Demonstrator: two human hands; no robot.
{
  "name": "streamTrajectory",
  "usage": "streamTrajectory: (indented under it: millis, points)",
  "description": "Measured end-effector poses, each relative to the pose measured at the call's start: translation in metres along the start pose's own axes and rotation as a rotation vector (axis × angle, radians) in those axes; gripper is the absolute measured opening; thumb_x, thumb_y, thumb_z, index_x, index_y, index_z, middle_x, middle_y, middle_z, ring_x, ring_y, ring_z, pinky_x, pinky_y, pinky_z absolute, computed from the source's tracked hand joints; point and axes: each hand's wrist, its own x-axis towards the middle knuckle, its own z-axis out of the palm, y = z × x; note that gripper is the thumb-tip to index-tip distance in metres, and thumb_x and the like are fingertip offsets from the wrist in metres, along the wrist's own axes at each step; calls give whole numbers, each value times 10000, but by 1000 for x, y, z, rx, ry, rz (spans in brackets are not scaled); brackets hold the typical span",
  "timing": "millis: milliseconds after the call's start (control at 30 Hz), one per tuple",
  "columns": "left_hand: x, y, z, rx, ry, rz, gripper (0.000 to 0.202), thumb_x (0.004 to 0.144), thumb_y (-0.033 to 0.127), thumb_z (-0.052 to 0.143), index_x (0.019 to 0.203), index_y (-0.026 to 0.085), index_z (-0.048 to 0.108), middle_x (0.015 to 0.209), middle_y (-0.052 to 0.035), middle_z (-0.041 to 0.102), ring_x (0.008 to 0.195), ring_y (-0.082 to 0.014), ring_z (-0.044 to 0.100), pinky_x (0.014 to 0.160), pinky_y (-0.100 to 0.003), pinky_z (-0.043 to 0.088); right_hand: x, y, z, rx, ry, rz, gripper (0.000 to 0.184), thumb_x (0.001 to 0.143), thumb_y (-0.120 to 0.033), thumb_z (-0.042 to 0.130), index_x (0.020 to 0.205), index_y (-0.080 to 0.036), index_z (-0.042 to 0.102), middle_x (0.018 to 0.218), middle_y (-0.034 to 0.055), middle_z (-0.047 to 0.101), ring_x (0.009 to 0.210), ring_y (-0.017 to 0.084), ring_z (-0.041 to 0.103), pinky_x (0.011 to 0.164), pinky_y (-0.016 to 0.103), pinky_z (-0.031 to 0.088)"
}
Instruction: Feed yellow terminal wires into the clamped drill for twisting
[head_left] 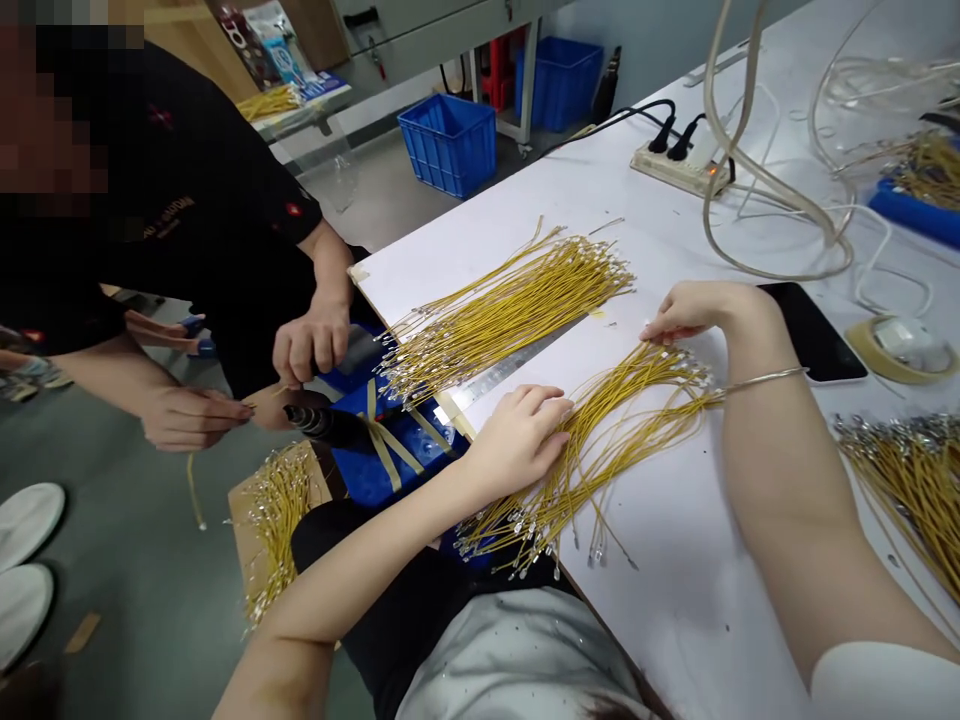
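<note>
A loose bundle of yellow wires (pixel 600 425) with metal terminals at both ends lies spread on the white table in front of me. My left hand (pixel 521 435) rests over the near-left part of this bundle, palm down, fingers stretched out and slightly bent. At the bundle's far end, my right hand (pixel 682 308) has its thumb and fingers pinched together at the wire tips; how many wires are between them cannot be made out. Beyond my left hand, a larger, neater bundle of yellow wires (pixel 510 305) lies beside a metal ruler (pixel 510 368).
Right of my arm are a phone (pixel 814 330), a tape roll (pixel 900 348) and more wires (pixel 911 480). A power strip (pixel 679 168) and clear tubing (pixel 712 215) sit farther back. A co-worker's hands (pixel 195 418) hold a wire at left, near a blue stool (pixel 390 455).
</note>
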Motion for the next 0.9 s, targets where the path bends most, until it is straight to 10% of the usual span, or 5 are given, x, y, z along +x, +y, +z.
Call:
streamTrajectory:
  millis: [267,467,733,900]
  points:
    - [-6,5,26,42,-161,25,499,988,364,508,1412,101,490,1485,-183,504,1406,-297,450,1170,-470,382,8,11,0,-105,70,107,366,771,-438,801,684,-123,637,594,39,545,535,98,415,567,278,341]
    - [-10,5,29,9,-145,52,471,970,334,543,1396,134,521,1490,-172,505,1406,-285,460,1175,-483,375,-10,-4,16,295,250,1,279,749,-254,771,604,-149,558,581,10,503,533,79,407,530,241,325]
    - [8,30,-20,-539,508,-58,332,988,267,498,1307,192,551,1335,-132,604,1265,-226,558,1094,-419,462,-126,-67,-10,948,567,-720,230,607,-266,780,679,-179,579,643,16,535,516,65,426,420,201,233]
    - [32,64,-62,-1031,350,1,314,1019,305,459,1257,164,609,1123,-89,688,996,-164,658,912,-310,529,-193,-113,14,779,622,-898,197,658,-261,809,732,-178,647,681,21,548,481,53,402,387,216,237]
